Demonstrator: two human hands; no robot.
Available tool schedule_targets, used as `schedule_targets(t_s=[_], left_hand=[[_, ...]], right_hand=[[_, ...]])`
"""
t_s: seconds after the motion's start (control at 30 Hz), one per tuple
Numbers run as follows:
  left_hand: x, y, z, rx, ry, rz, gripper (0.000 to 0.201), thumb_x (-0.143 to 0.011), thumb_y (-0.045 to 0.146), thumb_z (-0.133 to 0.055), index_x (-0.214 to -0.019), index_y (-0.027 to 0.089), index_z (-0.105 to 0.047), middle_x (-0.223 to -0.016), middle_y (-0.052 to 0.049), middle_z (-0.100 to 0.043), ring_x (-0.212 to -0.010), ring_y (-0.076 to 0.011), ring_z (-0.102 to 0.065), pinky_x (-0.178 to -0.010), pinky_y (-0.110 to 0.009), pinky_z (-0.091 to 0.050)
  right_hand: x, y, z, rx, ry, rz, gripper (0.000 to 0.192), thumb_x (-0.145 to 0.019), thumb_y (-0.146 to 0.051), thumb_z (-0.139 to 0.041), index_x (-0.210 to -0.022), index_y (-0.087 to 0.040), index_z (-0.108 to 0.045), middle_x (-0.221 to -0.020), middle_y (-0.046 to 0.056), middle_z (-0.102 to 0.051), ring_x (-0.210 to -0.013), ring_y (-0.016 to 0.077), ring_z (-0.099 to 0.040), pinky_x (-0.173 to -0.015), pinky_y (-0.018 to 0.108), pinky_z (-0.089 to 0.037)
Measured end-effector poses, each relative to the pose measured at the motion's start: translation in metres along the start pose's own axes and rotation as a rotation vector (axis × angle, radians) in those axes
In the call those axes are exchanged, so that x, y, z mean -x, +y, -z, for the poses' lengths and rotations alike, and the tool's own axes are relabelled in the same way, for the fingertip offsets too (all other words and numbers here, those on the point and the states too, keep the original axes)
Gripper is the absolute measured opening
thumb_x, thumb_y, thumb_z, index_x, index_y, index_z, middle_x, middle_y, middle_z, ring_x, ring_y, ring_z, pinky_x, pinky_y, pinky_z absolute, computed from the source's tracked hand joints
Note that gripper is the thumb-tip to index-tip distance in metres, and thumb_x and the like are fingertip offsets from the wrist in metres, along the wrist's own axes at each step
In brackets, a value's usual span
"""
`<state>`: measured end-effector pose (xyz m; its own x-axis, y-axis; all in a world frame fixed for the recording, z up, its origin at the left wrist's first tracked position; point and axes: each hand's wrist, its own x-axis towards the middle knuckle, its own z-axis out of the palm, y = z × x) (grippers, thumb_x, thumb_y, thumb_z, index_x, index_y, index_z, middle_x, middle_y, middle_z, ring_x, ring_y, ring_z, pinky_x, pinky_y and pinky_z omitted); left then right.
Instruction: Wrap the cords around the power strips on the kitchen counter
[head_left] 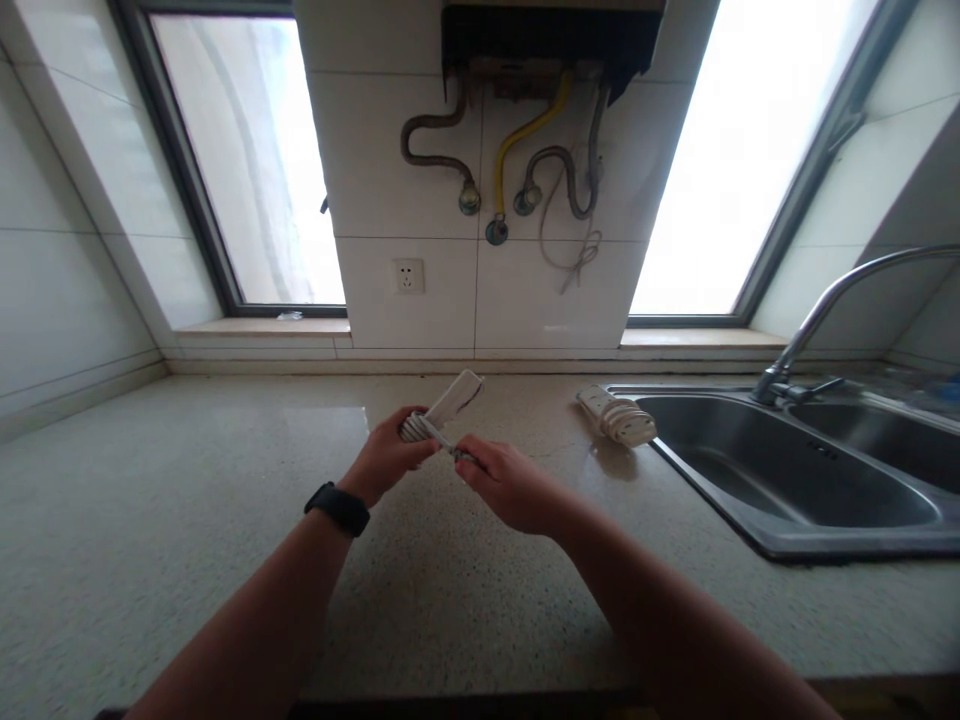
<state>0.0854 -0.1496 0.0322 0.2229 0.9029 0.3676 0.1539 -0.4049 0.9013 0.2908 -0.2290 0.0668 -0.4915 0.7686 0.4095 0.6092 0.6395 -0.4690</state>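
Note:
A white power strip [459, 396] with its cord wound around one end is held above the counter, tilted up to the right. My left hand [386, 455], a black band on its wrist, is closed around the wound part. Fingers of my right hand [506, 480] pinch the cord [444, 440] where it runs off the windings. Whatever sits at the cord's end is mostly hidden in those fingers. To the right, a second white power strip [616, 416] with its cord wrapped round it lies on the counter beside the sink.
The speckled counter [187, 520] runs up to a tiled wall with a socket [408, 275]. A steel double sink [780, 465] with a tap [814, 320] is at the right. Hoses [495, 160] hang below a dark-bottomed appliance [555, 45] between two windows.

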Motion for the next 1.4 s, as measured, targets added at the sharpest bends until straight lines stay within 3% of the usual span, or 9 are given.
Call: schedule_targets(t_s=[0.23,0.43,0.7,0.9,1.03,1.13,1.23,1.37,1.4], left_hand=[[0.014,0.014,0.004,0.461,-0.231,0.109,0.046,-0.078,0.035,-0.076,-0.114,0.014,-0.058,-0.094,-0.011,-0.065,-0.072,-0.0182,-0.064,-0.061,-0.031,-0.055],[0.02,0.016,-0.007,0.616,-0.228,0.152,0.042,-0.081,0.038,-0.074,-0.11,0.013,-0.057,-0.093,-0.012,-0.066,-0.076,-0.0202,-0.065,-0.059,-0.031,-0.055],[0.019,0.011,-0.037,0.797,-0.174,0.199,0.038,-0.088,0.037,-0.067,-0.119,0.017,-0.056,-0.111,-0.01,-0.064,-0.091,-0.0183,-0.064,-0.083,-0.039,-0.057],[0.014,-0.002,-0.058,0.843,-0.179,0.139,0.044,-0.089,0.035,-0.066,-0.129,0.023,-0.052,-0.128,-0.008,-0.059,-0.106,-0.0188,-0.062,-0.087,-0.031,-0.053],[0.018,-0.001,-0.058,0.861,-0.221,0.183,0.056,-0.091,0.049,-0.059,-0.141,0.027,-0.045,-0.139,-0.009,-0.053,-0.119,-0.022,-0.056,-0.081,-0.027,-0.051],[0.021,-0.001,-0.055,0.817,-0.332,0.181,0.063,-0.092,0.063,-0.05,-0.146,0.032,-0.042,-0.148,-0.006,-0.045,-0.129,-0.0224,-0.048,-0.088,-0.029,-0.05],[0.016,-0.009,-0.053,0.785,-0.422,0.158,0.073,-0.089,0.071,-0.047,-0.151,0.036,-0.033,-0.156,-0.005,-0.034,-0.135,-0.0241,-0.043,-0.102,-0.037,-0.044],[0.003,-0.03,-0.05,0.618,-0.347,0.213,0.107,-0.074,0.08,-0.059,-0.158,0.031,-0.015,-0.156,-0.015,-0.032,-0.135,-0.0297,-0.044,-0.104,-0.041,-0.042],[0.001,-0.034,-0.05,0.581,-0.368,0.195,0.103,-0.078,0.078,-0.057,-0.158,0.031,-0.012,-0.156,-0.016,-0.031,-0.137,-0.0291,-0.042,-0.105,-0.041,-0.041]], right_hand=[[-0.004,0.017,-0.015,-0.115,0.091,0.027,0.015,-0.098,-0.029,-0.044,-0.109,-0.02,-0.048,-0.098,0.005,-0.059,-0.088,0.0171,-0.054,-0.078,0.029,-0.038],[-0.007,0.03,-0.026,-0.227,0.259,-0.018,0.022,-0.096,-0.031,-0.05,-0.111,-0.021,-0.037,-0.094,0.002,-0.056,-0.081,0.0148,-0.052,-0.073,0.028,-0.041],[-0.021,0.051,-0.032,-0.126,0.537,-0.1,0.02,-0.092,-0.024,-0.053,-0.11,-0.019,-0.059,-0.113,0.01,-0.052,-0.094,0.0174,-0.056,-0.089,0.034,-0.046],[-0.027,0.067,-0.043,-0.345,0.508,-0.325,0.046,-0.095,-0.042,-0.05,-0.133,-0.017,-0.053,-0.131,0.015,-0.055,-0.13,0.0258,-0.047,-0.112,0.044,-0.033],[-0.025,0.063,-0.047,-0.563,0.415,-0.298,0.071,-0.078,-0.047,-0.073,-0.136,-0.016,-0.044,-0.122,0.014,-0.061,-0.114,0.0245,-0.06,-0.098,0.04,-0.048],[-0.02,0.056,-0.039,-0.582,0.375,-0.323,0.076,-0.067,-0.036,-0.082,-0.129,-0.015,-0.043,-0.111,0.011,-0.065,-0.098,0.0209,-0.064,-0.087,0.036,-0.052],[-0.016,0.05,-0.018,-0.611,0.398,-0.406,0.061,-0.07,-0.032,-0.077,-0.12,-0.014,-0.047,-0.103,0.009,-0.065,-0.089,0.0192,-0.065,-0.076,0.032,-0.054],[0.001,0.048,0.028,-0.76,0.464,-0.539,0.049,-0.077,-0.032,-0.064,-0.121,-0.017,-0.048,-0.094,0.007,-0.065,-0.071,0.0184,-0.064,-0.055,0.028,-0.05],[0.011,0.048,0.041,-0.785,0.476,-0.551,0.048,-0.078,-0.032,-0.063,-0.121,-0.017,-0.048,-0.092,0.007,-0.065,-0.07,0.0185,-0.064,-0.054,0.028,-0.05]])
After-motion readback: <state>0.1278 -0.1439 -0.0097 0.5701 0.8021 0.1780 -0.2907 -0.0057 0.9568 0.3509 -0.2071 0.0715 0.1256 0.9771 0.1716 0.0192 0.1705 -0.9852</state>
